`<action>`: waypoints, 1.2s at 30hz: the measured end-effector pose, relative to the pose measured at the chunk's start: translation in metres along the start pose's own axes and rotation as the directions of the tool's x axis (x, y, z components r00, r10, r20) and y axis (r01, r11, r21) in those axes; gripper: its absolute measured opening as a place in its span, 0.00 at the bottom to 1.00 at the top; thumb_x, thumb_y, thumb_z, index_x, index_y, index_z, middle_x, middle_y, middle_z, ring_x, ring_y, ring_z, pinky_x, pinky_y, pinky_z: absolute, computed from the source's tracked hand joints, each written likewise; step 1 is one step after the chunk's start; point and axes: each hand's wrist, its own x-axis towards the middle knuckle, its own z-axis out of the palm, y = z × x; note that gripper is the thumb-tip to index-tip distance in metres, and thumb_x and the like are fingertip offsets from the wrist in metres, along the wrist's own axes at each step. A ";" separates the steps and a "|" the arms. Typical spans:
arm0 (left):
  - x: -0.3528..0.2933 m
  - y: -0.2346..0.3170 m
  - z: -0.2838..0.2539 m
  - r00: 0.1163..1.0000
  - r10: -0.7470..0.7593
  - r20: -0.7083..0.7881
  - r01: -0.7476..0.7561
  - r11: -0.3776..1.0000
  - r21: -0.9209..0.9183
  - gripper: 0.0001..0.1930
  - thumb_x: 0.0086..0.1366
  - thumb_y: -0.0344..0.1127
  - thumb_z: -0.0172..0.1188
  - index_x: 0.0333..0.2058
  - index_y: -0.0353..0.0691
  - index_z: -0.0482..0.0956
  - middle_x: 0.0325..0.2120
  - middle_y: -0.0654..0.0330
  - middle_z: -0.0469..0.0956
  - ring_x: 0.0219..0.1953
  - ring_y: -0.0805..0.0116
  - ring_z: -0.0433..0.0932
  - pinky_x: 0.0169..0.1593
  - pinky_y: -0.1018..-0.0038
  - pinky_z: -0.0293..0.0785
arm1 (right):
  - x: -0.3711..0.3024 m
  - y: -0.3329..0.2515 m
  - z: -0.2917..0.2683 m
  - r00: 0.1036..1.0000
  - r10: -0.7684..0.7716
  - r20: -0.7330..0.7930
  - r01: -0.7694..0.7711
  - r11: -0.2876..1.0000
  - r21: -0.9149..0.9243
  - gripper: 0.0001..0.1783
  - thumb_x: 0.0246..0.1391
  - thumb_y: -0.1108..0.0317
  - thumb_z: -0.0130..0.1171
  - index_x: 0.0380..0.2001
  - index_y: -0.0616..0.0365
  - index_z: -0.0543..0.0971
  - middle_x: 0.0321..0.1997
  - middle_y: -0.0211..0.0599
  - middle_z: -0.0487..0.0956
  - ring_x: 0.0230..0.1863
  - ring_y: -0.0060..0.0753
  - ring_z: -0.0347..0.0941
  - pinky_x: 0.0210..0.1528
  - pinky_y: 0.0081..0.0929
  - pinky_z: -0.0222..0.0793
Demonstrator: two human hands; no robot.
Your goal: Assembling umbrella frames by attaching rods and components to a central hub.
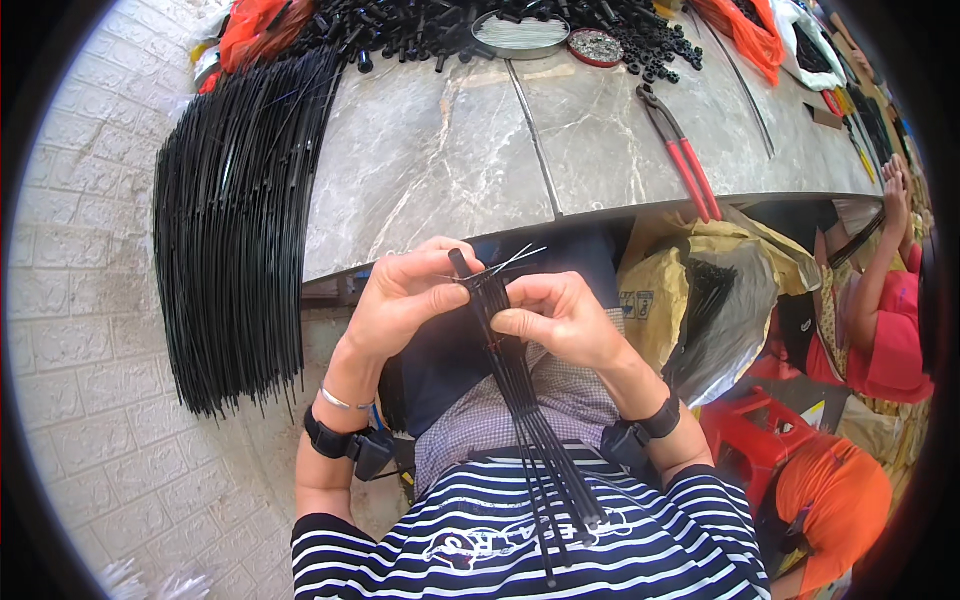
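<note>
We see left hand (412,300) and right hand (565,320) both pinching the bundle of thin black rods (527,400) near its top, over the lap, just off the table (420,160). Pale wires (518,261) poke out between the hands. We note red-handled pliers (684,160) on the table.

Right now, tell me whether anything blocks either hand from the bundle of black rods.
Nothing visible does. The left hand and right hand are both at the upper part of the bundle of black rods. The red-handled pliers lie on the table, clear of both.
</note>
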 end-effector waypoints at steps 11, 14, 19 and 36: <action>-0.008 -0.003 0.006 1.000 0.027 0.001 -0.027 1.000 -0.007 0.15 0.59 0.24 0.62 0.45 0.28 0.77 0.39 0.59 0.78 0.43 0.71 0.76 0.49 0.75 0.73 | 0.003 -0.003 -0.003 0.992 0.103 0.076 -0.111 0.988 0.108 0.05 0.53 0.71 0.63 0.32 0.61 0.81 0.26 0.24 0.79 0.22 0.08 0.67 0.21 0.10 0.59; -0.011 -0.006 0.005 0.999 0.047 0.005 -0.046 0.998 -0.045 0.14 0.59 0.24 0.62 0.45 0.28 0.77 0.39 0.58 0.77 0.42 0.71 0.76 0.50 0.74 0.72 | 0.004 -0.001 -0.004 0.985 0.133 0.112 -0.149 0.978 0.148 0.05 0.53 0.71 0.63 0.32 0.61 0.81 0.26 0.25 0.80 0.22 0.08 0.67 0.21 0.10 0.59; -0.011 -0.004 0.012 1.000 0.023 0.007 -0.022 0.995 -0.097 0.15 0.59 0.25 0.62 0.45 0.27 0.77 0.40 0.56 0.77 0.37 0.70 0.77 0.39 0.75 0.76 | 0.008 0.001 -0.012 0.970 0.146 0.196 -0.173 0.977 0.126 0.07 0.53 0.71 0.63 0.34 0.63 0.80 0.29 0.30 0.81 0.26 0.14 0.73 0.27 0.12 0.66; 0.061 -0.055 0.011 0.915 0.169 0.366 -0.168 0.985 -0.035 0.11 0.44 0.28 0.69 0.25 0.35 0.76 0.30 0.53 0.78 0.36 0.60 0.75 0.47 0.59 0.70 | 0.002 0.012 -0.041 0.946 -0.147 0.289 0.109 0.984 0.143 0.06 0.44 0.81 0.63 0.27 0.61 0.78 0.24 0.18 0.72 0.27 0.11 0.65 0.27 0.16 0.60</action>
